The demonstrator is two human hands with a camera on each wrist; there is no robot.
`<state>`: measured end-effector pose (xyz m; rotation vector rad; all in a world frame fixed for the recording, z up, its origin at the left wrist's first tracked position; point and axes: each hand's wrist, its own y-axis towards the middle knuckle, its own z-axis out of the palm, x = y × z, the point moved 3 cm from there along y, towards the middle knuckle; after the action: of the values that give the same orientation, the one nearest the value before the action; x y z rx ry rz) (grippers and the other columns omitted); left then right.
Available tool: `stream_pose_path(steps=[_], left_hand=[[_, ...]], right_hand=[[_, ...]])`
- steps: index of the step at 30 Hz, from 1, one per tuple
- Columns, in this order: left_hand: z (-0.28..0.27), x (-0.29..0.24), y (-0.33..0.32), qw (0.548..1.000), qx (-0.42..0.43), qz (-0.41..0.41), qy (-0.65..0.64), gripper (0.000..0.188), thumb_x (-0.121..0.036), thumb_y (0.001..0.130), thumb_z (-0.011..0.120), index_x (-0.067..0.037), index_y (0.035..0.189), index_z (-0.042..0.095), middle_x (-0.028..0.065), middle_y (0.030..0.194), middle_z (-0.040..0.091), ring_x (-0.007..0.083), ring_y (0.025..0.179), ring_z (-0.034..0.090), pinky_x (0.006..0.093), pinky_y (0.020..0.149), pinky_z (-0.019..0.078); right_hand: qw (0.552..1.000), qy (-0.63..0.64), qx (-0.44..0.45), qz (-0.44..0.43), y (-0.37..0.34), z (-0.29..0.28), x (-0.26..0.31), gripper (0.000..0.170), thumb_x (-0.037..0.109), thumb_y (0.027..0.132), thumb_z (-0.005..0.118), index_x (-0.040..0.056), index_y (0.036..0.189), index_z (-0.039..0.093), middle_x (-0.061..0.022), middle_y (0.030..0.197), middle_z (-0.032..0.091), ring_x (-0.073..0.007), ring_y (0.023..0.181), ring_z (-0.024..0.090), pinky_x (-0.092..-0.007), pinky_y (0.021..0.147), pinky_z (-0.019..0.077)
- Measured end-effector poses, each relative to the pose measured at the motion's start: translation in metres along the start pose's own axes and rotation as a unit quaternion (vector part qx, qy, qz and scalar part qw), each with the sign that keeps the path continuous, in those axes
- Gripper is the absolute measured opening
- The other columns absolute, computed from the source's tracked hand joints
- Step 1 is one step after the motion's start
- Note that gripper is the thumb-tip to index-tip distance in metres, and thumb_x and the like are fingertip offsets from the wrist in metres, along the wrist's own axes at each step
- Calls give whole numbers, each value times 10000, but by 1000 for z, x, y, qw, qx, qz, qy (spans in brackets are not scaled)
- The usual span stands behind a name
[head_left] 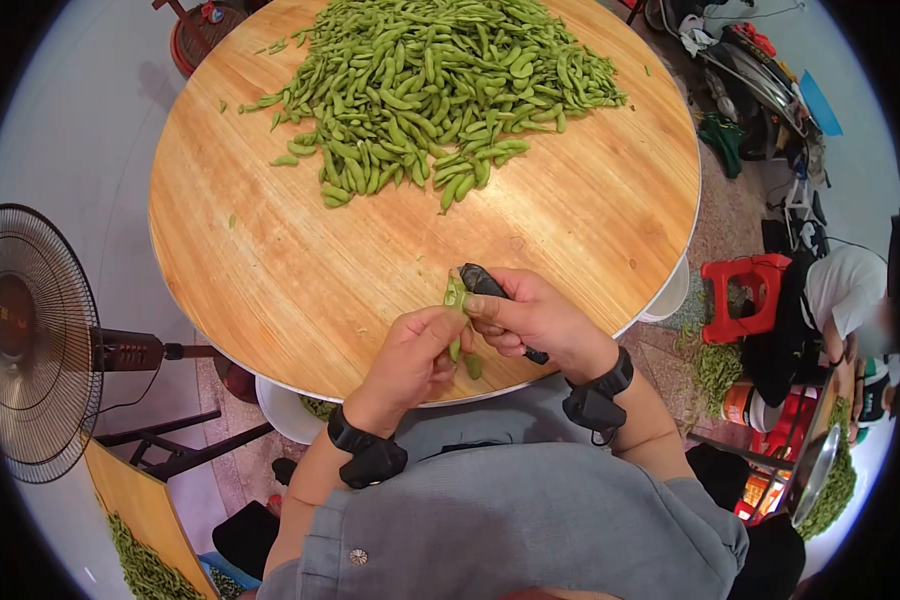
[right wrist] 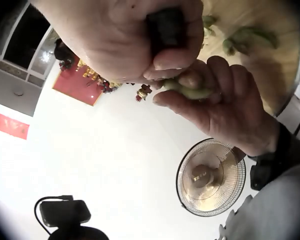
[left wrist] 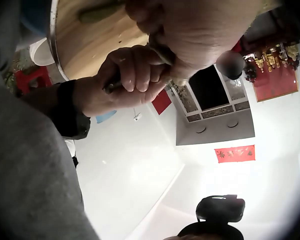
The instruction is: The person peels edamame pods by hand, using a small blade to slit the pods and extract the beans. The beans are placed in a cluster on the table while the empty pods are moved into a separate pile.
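head | green pod (head_left: 454, 293) juts beyond left grip (head_left: 413, 352) | black tool (head_left: 481, 280) just beside

Grey shirt (head_left: 550, 515); 2 black wrist cameras (head_left: 375, 462).

We hold our left grip (head_left: 415, 348) and right grip (head_left: 535, 315) just beside each other, in front of our torso (head_left: 530, 520). In the left grip we pinch, its thumb (head_left: 444, 328) pressed toward bent fingers (right wrist: 224, 75). In the right grip we curl our fingers (left wrist: 141, 72) inward and point that thumb (head_left: 495, 311) across at the left one. Behind each grip, our bare forearms, left (head_left: 315, 482) and right (head_left: 652, 432), slant outward toward our elbows, spreading well apart.
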<state>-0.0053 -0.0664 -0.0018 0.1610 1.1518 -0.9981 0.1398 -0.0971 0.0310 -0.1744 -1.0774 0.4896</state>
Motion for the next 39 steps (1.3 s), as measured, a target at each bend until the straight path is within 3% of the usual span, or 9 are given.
stream_pose_path(steps=[2, 5, 8, 11, 14, 24, 32, 34, 39], left_hand=[[3, 8, 3, 966, 93, -44, -235, 302, -298, 923, 485, -28, 796, 534, -29, 609, 454, 30, 459, 324, 179, 390, 222], [4, 16, 7, 932, 158, -74, -317, 303, -303, 934, 458, -32, 817, 527, -22, 618, 461, 29, 456, 310, 183, 388, 213], [7, 3, 6, 992, 25, -48, -118, 287, -294, 931, 468, -33, 831, 532, -22, 629, 466, 31, 464, 334, 181, 393, 234], [17, -6, 10, 996, -76, 51, -23, 267, -285, 927, 480, -39, 849, 549, -20, 643, 485, 29, 471, 362, 170, 402, 257], [13, -7, 13, 993, -86, 79, 34, 246, -284, 923, 492, -55, 872, 568, -22, 654, 505, 24, 476, 381, 163, 413, 276], [3, -1, 18, 992, -76, 58, -85, 243, -277, 946, 439, -71, 851, 527, -33, 607, 446, 26, 464, 345, 170, 411, 261], [2, 0, 18, 984, -74, 58, -149, 125, -153, 941, 404, -56, 978, 472, 14, 755, 477, 27, 505, 350, 173, 428, 269], [0, -6, 15, 984, -88, 73, -138, 116, -132, 931, 402, -55, 987, 467, 15, 760, 481, 24, 507, 350, 172, 428, 267], [-2, -7, 14, 982, -108, 71, -136, 119, -107, 908, 409, -56, 1000, 462, 18, 770, 487, 16, 509, 344, 170, 424, 259]], right_hand=[[1000, 3, 4, -8, -1, -3, -1, 141, 173, 909, 505, 65, 829, 462, 36, 590, 409, -34, 446, 337, -194, 394, 254], [997, 62, 37, 4, 2, -8, -5, 140, 168, 910, 499, 66, 822, 460, 29, 594, 427, -35, 445, 345, -196, 391, 259], [998, 60, -8, 28, 1, -7, -1, 138, 162, 903, 499, 63, 816, 460, 27, 590, 426, -39, 445, 356, -197, 389, 270], [997, -38, -70, 24, 4, -2, -2, 125, 147, 890, 499, 65, 806, 456, 32, 592, 414, -45, 442, 359, -199, 389, 279], [997, -48, -64, -3, 12, -2, -5, 105, 127, 877, 495, 69, 799, 456, 31, 596, 405, -47, 447, 366, -199, 390, 286], [997, 46, -59, 0, 21, -6, -2, 72, 111, 870, 458, 68, 813, 471, 25, 609, 413, -35, 461, 354, -183, 393, 281], [986, 122, -110, -7, 29, -17, -5, 112, 142, 868, 501, 57, 795, 488, 33, 572, 414, -37, 436, 349, -186, 377, 272], [979, -103, -170, -47, 23, -12, -1, 171, 183, 858, 575, 47, 780, 505, 31, 545, 432, -44, 414, 370, -195, 370, 286], [972, -141, -174, -72, 19, -14, -11, 184, 188, 844, 620, 33, 798, 533, 24, 543, 467, -44, 414, 403, -199, 375, 307]])
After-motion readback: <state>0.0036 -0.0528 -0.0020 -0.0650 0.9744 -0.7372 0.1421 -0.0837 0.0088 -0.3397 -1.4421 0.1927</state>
